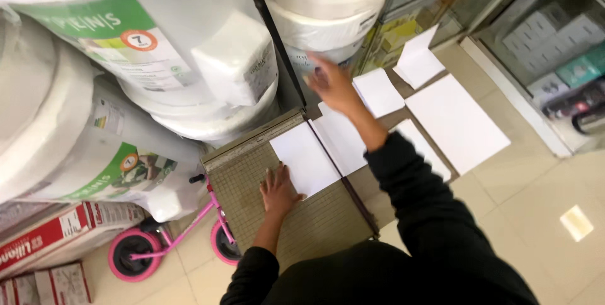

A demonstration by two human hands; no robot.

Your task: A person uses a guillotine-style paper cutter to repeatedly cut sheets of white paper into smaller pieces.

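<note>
A paper cutter board (315,223) with a grid surface lies in front of me, its long dark blade arm (343,176) down along the right edge. My left hand (278,189) rests flat on the board, fingers touching the near edge of a white sheet (304,157). My right hand (331,81) is stretched out past the far end of the board, blurred, near the top of the blade arm, with fingers spread. Whether it grips the handle is unclear. A cut white piece (343,141) lies just right of the blade.
Several white sheets (455,121) and small cards (377,91) lie to the right. Large wrapped paper rolls (157,59) crowd the left and back. A pink wheeled frame (157,242) stands at lower left, a glass display case (548,46) at right, tiled floor (535,217) below.
</note>
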